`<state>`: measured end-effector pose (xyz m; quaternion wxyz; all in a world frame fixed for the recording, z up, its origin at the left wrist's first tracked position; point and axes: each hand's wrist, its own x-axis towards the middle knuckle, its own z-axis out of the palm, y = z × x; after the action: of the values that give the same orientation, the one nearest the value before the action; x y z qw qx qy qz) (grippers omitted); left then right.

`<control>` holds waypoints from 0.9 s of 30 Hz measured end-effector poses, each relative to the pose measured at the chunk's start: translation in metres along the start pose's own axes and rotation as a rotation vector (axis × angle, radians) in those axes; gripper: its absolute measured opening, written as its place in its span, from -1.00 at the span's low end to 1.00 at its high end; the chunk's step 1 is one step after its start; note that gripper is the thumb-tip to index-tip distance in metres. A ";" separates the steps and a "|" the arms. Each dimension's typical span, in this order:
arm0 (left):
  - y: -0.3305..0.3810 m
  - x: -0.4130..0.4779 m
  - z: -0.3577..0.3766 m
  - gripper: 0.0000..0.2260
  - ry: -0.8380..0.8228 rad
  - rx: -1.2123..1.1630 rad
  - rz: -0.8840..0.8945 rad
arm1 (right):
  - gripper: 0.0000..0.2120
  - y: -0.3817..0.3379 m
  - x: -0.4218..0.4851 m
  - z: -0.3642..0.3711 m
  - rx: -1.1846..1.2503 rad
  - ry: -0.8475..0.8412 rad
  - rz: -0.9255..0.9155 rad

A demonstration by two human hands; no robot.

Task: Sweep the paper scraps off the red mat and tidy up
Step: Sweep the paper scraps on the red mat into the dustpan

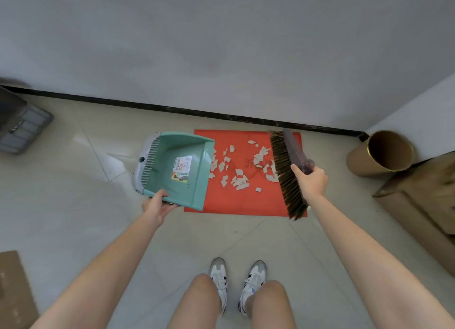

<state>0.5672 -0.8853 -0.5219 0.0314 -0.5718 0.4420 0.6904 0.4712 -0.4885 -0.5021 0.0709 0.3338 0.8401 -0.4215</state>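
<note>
One head-worn camera, looking steeply down and forward over the floor [73, 205] toward the wall's [221, 45] base.

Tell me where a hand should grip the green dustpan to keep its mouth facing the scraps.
Probably the near side wall of the dustpan, coming from the person's side, as the left hand does now. The open lip faces right toward the paper scraps on the red mat, and the comb-toothed back edge sits on the far left, so the near rim is closest.
</note>
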 end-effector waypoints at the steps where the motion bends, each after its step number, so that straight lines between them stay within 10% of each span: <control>1: -0.015 0.022 0.002 -0.63 0.009 0.001 0.001 | -0.52 0.021 0.012 0.015 -0.003 0.009 0.015; 23: -0.235 0.453 0.045 -0.96 0.040 -0.076 0.203 | -0.60 0.362 0.297 0.271 -0.223 0.304 -0.179; 27: -0.232 0.491 0.014 -0.74 0.049 -0.075 0.245 | -0.61 0.381 0.322 0.274 -0.311 0.373 -0.218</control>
<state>0.5150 -0.9626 -1.0572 -0.0855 -0.5307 0.4831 0.6911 0.4164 -0.3738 -1.0572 -0.0806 0.2985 0.9244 -0.2234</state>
